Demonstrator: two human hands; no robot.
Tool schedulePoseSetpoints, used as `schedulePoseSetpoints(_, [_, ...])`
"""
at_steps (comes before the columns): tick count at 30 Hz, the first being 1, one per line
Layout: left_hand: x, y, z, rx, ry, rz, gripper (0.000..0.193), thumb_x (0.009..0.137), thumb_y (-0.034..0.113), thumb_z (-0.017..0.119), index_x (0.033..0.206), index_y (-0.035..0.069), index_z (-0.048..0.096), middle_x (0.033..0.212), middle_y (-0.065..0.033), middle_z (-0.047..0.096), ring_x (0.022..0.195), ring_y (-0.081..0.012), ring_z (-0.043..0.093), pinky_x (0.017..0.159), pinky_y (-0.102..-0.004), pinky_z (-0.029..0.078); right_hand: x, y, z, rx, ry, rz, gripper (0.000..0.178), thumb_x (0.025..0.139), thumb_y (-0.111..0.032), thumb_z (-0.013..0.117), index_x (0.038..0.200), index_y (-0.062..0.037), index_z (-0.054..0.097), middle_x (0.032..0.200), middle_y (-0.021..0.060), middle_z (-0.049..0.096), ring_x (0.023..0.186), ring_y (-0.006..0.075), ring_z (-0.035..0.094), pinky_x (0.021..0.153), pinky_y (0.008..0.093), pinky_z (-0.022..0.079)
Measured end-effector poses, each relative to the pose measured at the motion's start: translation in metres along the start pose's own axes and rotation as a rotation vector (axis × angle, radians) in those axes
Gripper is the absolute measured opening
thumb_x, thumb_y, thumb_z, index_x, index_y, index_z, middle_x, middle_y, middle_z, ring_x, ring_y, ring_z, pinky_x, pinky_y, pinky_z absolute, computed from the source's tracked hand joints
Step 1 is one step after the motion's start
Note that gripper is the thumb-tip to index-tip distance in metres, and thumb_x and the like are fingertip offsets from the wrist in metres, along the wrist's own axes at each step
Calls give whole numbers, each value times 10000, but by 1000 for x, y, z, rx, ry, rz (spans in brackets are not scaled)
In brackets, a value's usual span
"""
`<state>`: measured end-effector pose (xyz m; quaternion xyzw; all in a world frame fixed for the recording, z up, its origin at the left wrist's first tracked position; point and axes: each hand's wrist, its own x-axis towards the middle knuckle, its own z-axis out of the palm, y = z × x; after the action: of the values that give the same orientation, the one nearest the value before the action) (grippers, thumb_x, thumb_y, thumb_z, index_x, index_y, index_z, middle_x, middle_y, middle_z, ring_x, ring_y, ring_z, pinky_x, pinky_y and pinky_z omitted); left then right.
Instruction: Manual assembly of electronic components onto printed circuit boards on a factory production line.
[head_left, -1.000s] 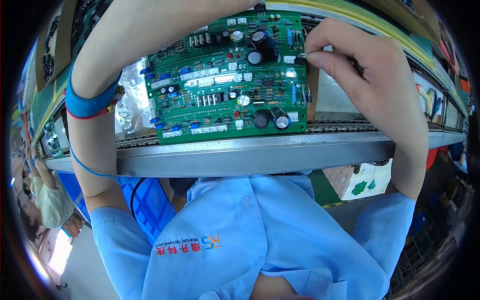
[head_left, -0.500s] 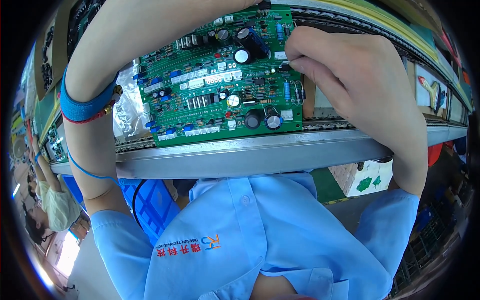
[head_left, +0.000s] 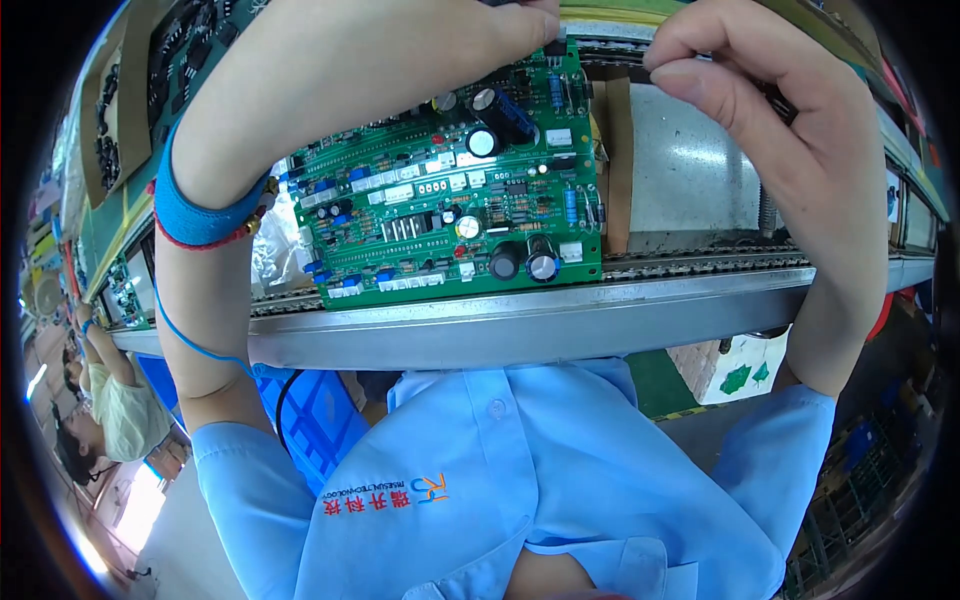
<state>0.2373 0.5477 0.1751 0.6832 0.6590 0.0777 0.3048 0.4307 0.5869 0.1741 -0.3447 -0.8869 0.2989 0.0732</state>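
A green circuit board (head_left: 440, 295), crowded with parts, lies on the conveyor rails in front of me. It carries a tall dark capacitor (head_left: 505, 113), blue resistors (head_left: 571, 206) and white connectors (head_left: 412, 282). My left hand (head_left: 500, 38) reaches over the board's far side, fingertips together beside a black upright component (head_left: 555, 48); the top edge of the picture cuts off part of it, so what it grips is hidden. Off the board's right side, my right hand (head_left: 765, 100) hovers with thumb and forefinger pinched. Whatever they hold is too small to make out.
Chain rails (head_left: 700, 262) and a metal front edge (head_left: 520, 335) run across. Brown cardboard (head_left: 618, 165) stands right of the board. At left are clear plastic (head_left: 275, 255) and a box of black parts (head_left: 105, 130). A blue crate (head_left: 320, 415) sits below; another person (head_left: 120, 415) works far left.
My right hand has lifted off the board's right edge and moved up and right. My left hand has shifted slightly right. The board sits slightly lower in view.
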Motion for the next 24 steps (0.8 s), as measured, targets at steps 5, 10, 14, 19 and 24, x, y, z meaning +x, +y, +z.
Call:
schedulePoseSetpoints(5, [-2, -7, 3, 48, 81, 177, 182, 847, 150, 660, 840, -31, 682, 661, -130, 636, 542, -185, 568, 531, -306, 452, 1, 4, 1, -8, 9, 35, 139, 905, -140, 660, 902, -2, 641, 730, 80, 602, 617, 162, 551, 562, 287, 418])
schedulePoseSetpoints(10, [2, -8, 2, 134, 54, 177, 162, 836, 135, 649, 826, -24, 675, 681, -149, 649, 573, -251, 615, 553, -330, 481, -2, 28, 10, 159, -5, -98, 92, 925, -78, 598, 930, 13, 593, 770, 19, 559, 700, 76, 500, 639, 213, 403])
schedulePoseSetpoints(14, [10, -7, -1, 137, -14, 91, 163, 836, 141, 647, 828, -20, 674, 682, -153, 651, 593, -277, 631, 569, -339, 501, -2, 30, 12, 203, -16, -94, 122, 927, -92, 604, 910, 26, 580, 773, 12, 551, 700, 75, 484, 633, 209, 387])
schedulePoseSetpoints(19, [11, -26, 13, 217, 61, 236, 150, 857, 152, 655, 880, 5, 675, 660, -117, 632, 595, -256, 616, 576, -343, 478, -4, 28, 11, 184, -30, -75, 105, 922, -86, 604, 919, 17, 582, 768, 34, 548, 680, 99, 486, 620, 229, 392])
schedulePoseSetpoints(24, [3, -24, 19, 292, 189, 310, 105, 841, 132, 667, 869, 30, 670, 656, -144, 619, 565, -298, 601, 532, -358, 448, -3, 36, 10, 108, -18, -162, 97, 917, -79, 601, 923, 16, 580, 765, 47, 542, 671, 110, 482, 614, 240, 394])
